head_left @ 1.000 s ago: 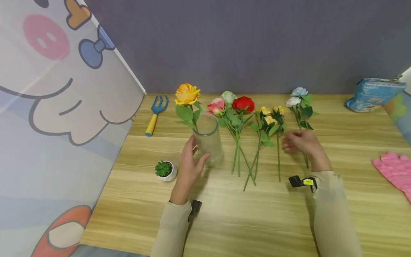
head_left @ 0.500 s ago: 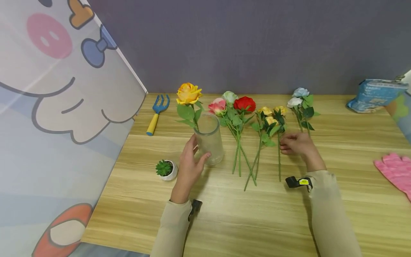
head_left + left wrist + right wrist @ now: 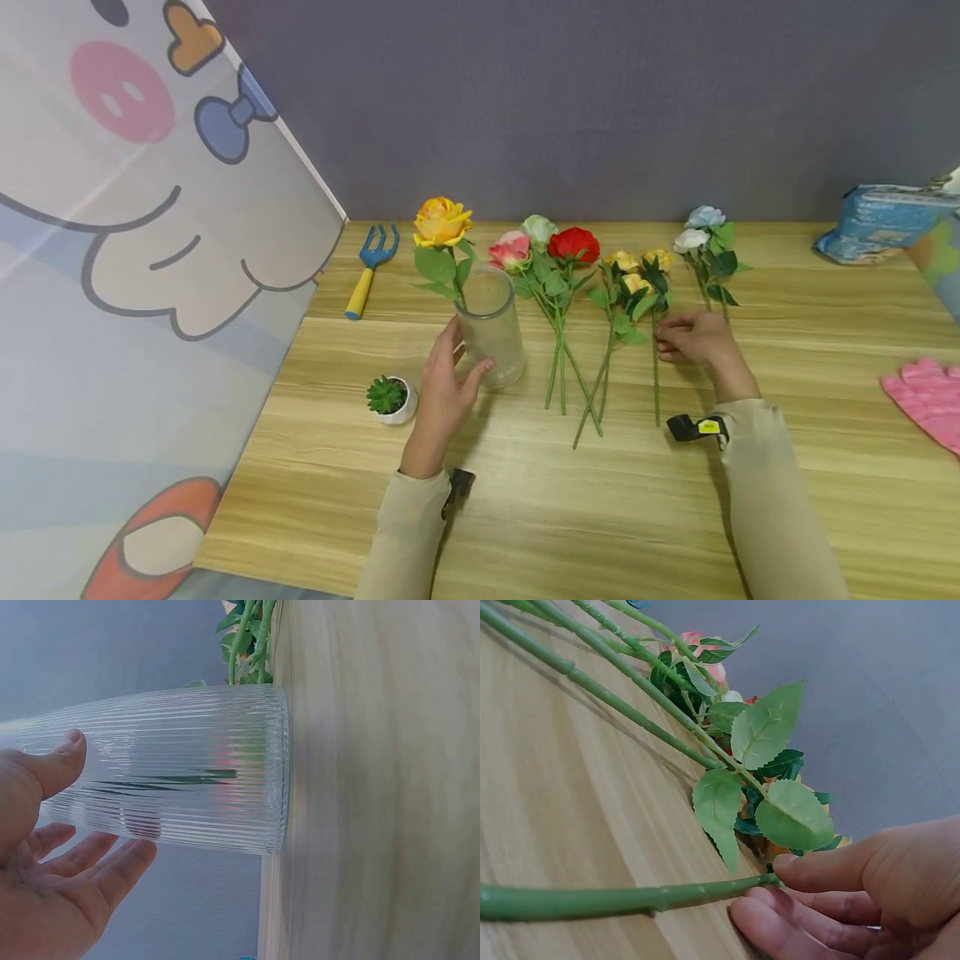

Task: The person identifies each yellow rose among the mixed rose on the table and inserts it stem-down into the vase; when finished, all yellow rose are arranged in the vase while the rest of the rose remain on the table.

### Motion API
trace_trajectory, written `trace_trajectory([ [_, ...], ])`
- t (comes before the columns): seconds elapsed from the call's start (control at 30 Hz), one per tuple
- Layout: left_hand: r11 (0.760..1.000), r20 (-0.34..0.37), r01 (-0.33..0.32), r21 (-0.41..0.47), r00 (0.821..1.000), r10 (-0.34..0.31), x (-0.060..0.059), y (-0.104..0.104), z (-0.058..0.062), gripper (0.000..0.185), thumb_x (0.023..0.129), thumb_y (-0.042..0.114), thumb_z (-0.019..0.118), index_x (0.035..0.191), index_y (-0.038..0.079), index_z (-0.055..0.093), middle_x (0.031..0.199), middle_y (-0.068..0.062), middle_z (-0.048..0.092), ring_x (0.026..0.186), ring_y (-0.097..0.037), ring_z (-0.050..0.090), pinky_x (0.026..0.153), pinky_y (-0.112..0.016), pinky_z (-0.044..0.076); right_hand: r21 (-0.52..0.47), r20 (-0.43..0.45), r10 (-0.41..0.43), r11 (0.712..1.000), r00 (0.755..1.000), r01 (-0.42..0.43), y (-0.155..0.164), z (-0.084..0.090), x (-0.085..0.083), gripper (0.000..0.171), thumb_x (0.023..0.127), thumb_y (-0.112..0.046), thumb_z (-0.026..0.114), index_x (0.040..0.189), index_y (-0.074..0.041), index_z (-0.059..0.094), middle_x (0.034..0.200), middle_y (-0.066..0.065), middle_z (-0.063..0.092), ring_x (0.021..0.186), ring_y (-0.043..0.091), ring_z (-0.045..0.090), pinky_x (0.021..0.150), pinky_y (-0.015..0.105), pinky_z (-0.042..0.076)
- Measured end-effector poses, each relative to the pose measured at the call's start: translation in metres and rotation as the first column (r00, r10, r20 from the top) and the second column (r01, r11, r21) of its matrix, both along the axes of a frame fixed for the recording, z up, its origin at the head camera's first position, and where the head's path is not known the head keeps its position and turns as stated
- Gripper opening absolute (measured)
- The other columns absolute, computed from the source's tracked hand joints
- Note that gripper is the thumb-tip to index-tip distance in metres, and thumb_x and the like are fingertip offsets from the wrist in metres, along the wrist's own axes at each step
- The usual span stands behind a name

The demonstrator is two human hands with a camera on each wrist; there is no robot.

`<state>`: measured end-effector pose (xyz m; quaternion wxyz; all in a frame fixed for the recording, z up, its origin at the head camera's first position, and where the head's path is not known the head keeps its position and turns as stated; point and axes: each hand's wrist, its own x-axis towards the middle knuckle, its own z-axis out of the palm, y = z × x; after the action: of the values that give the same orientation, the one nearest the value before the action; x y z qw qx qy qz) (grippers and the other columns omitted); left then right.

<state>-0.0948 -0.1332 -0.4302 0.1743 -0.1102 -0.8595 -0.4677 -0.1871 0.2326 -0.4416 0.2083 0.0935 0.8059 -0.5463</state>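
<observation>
A ribbed glass vase (image 3: 491, 329) (image 3: 187, 765) stands on the wooden table (image 3: 525, 500) with one orange rose (image 3: 441, 221) in it. My left hand (image 3: 468, 348) (image 3: 109, 796) holds the vase, thumb on its left side and fingers round the front. Right of it lie several roses. My right hand (image 3: 660, 343) (image 3: 761, 889) pinches the green stem (image 3: 656, 383) (image 3: 592, 900) of a yellow rose (image 3: 658, 258) between thumb and fingers; the stem still lies flat on the table.
Pink, pale green and red roses (image 3: 555, 250) lie between vase and yellow roses; white and blue ones (image 3: 697, 229) further right. A potted succulent (image 3: 387, 398), a blue hand fork (image 3: 367, 267), a pink glove (image 3: 926, 400), a blue packet (image 3: 873, 221) and a cartoon panel (image 3: 150, 292) surround them.
My right hand has slid a little left from the white rose's stem onto the yellow rose's stem. The left hand and vase have stayed put.
</observation>
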Motion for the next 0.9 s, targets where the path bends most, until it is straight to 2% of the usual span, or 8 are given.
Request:
trace_trajectory([
  [0.4,1.000,-0.010,0.005,-0.001,1.000,-0.005,-0.0010,0.0010,0.0002,0.074,0.088,0.000,0.079,0.148,-0.015,0.038,0.143,-0.034,0.051,0.130,-0.048,0.056,0.105,-0.050,0.056,0.056,-0.008,-0.040,0.998,0.999,0.040,-0.0014,-0.0014,-0.0014,0.050,0.106,-0.010,0.057,0.141,0.022,0.044,0.075,-0.009,0.068,0.065,0.002,0.068,0.068,0.025,0.066],
  [0.57,1.000,-0.015,0.004,-0.004,1.000,-0.004,-0.0017,0.0011,-0.0002,0.073,0.088,-0.001,0.079,0.147,-0.015,0.038,0.142,-0.035,0.051,0.130,-0.049,0.056,0.105,-0.050,0.056,0.080,-0.030,-0.067,0.994,0.997,0.069,-0.0037,-0.0023,-0.0004,0.047,0.104,-0.011,0.060,0.138,0.021,0.050,0.074,-0.009,0.069,0.063,0.002,0.068,0.066,0.025,0.066],
  [0.9,1.000,0.003,0.005,0.012,1.000,-0.005,-0.0002,-0.0013,-0.0017,0.072,0.089,0.000,0.078,0.147,-0.015,0.039,0.141,-0.035,0.052,0.130,-0.049,0.056,0.104,-0.052,0.056,0.123,-0.041,-0.065,0.990,0.997,0.070,-0.0066,-0.0046,-0.0005,0.043,0.103,-0.010,0.060,0.134,0.020,0.054,0.072,-0.008,0.069,0.060,0.003,0.068,0.064,0.024,0.065],
])
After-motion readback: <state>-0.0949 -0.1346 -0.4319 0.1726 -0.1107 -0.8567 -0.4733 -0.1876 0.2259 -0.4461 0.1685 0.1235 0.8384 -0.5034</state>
